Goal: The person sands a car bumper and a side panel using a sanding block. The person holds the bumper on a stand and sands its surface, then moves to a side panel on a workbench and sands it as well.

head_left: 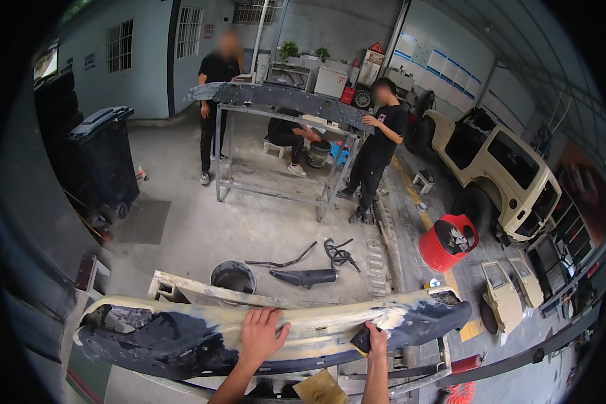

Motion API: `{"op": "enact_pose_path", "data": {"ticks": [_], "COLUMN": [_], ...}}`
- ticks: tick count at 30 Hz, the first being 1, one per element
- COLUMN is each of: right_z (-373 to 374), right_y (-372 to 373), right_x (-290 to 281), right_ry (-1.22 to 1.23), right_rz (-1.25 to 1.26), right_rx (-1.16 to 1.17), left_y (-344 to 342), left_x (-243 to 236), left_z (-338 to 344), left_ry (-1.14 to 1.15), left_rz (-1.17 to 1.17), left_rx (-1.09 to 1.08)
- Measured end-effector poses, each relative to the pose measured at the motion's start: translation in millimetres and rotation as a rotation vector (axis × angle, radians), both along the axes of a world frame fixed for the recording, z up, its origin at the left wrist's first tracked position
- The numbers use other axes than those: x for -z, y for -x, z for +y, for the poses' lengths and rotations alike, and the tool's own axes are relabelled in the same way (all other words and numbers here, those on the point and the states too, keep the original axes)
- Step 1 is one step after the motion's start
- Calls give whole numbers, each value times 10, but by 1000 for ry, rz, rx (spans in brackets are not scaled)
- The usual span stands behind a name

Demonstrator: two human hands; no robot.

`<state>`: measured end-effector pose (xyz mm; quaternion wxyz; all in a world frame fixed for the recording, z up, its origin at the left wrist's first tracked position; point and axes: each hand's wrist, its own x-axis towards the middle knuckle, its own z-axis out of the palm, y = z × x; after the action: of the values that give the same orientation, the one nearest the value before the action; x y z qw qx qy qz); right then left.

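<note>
A long car bumper [323,322] lies crosswise in front of me on a metal stand. Its middle is sanded to cream and whitish patches, while black areas show at both ends and along the lower edge. My left hand [263,333] rests flat on the bumper's middle, fingers spread and holding nothing. To its right, my right hand [378,341] grips a dark sanding block [361,339] against the bumper's surface. The block shows a yellowish lower edge. Between my forearms, below the bumper, sits a brownish-yellow sheet of sandpaper [320,388].
Beyond the bumper are a dark bucket [233,277] and black plastic parts [304,277] on the floor. Two people stand at another bumper [276,96] on a metal frame; a third sits behind it. A red tub [447,244] and beige vehicle [498,155] are at right, a wheeled bin [103,158] left.
</note>
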<state>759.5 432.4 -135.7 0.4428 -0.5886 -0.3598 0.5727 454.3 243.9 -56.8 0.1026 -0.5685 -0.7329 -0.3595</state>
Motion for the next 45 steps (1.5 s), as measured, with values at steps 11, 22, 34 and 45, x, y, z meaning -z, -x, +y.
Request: {"op": "enact_pose_path", "data": {"ticks": [11, 22, 34, 45], "right_z": [145, 202, 12, 25], "right_y": [-124, -126, 131, 149], "right_x": [-133, 106, -90, -274], "right_ry": [-69, -71, -58, 32], "right_rz": [-158, -186, -83, -113], "right_rx": [-78, -59, -78, -122], "left_y": [124, -543, -899, -210], "left_x": [-2126, -2791, -2772, -1583], "left_z": [-446, -1006, -509, -152], "left_ry": [-229, -888, -1348, -574], "left_rz": [-486, -1725, -1383, -952], "left_rx": [699, 1590, 2057, 778]}}
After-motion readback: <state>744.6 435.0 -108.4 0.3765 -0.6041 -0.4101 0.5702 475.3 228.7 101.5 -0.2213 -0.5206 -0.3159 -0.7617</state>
